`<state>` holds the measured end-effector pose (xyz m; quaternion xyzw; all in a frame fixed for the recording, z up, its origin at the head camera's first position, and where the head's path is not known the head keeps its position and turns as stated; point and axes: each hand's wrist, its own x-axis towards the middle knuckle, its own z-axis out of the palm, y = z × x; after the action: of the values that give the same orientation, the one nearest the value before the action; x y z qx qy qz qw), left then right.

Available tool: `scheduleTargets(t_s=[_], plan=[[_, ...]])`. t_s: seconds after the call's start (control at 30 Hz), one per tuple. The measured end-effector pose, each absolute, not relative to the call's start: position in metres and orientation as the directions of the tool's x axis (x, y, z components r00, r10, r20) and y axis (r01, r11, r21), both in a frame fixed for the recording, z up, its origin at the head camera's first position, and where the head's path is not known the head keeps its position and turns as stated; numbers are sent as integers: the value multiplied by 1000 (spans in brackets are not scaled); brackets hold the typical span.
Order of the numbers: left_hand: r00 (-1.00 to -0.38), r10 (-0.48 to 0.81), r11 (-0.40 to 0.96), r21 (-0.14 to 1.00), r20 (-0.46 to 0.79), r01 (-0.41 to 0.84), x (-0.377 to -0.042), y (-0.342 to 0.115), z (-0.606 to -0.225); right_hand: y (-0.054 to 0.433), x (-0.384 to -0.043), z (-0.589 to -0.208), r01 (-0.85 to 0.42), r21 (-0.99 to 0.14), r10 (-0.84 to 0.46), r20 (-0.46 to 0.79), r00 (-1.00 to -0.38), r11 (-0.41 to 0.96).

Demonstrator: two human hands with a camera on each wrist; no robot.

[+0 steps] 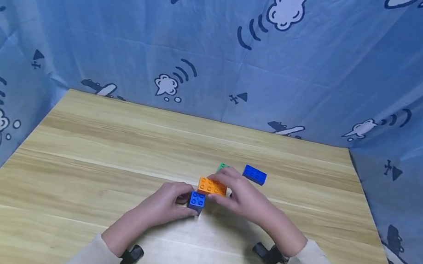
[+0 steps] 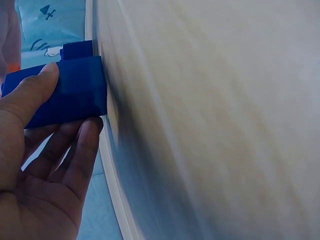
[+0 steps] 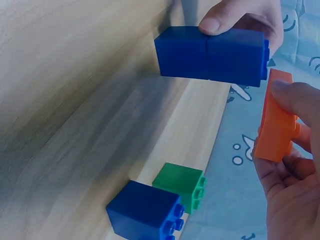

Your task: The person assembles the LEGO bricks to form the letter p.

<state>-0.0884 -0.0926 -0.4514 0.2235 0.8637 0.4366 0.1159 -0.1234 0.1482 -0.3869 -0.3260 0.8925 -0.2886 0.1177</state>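
Observation:
My left hand (image 1: 166, 201) pinches a stack of two blue bricks (image 3: 207, 55) between thumb and fingers. The stack stands upright, its studs (image 1: 197, 199) facing up; a seam between the two bricks shows in the right wrist view. My right hand (image 1: 242, 196) grips an orange brick (image 1: 208, 186), thumb on one side and fingers on the other. The orange brick (image 3: 274, 127) is tilted beside the stack's studded top, a narrow gap between them. Whether the stack touches the table is hard to tell.
Beyond my right hand, a green brick (image 1: 223, 166) stands on the wooden table (image 1: 109, 143), partly hidden by that hand. A loose blue brick (image 1: 254, 175) lies to its right. Patterned blue cloth (image 1: 211, 34) hangs behind the table and at both sides.

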Motion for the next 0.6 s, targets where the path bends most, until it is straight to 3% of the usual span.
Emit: scheduleTargets(t_s=[0.6], plan=[[-873,487,510,816,-15,271,-89,-93,-451,145,-114,-384,-591,-606,-737,12,-676,533]])
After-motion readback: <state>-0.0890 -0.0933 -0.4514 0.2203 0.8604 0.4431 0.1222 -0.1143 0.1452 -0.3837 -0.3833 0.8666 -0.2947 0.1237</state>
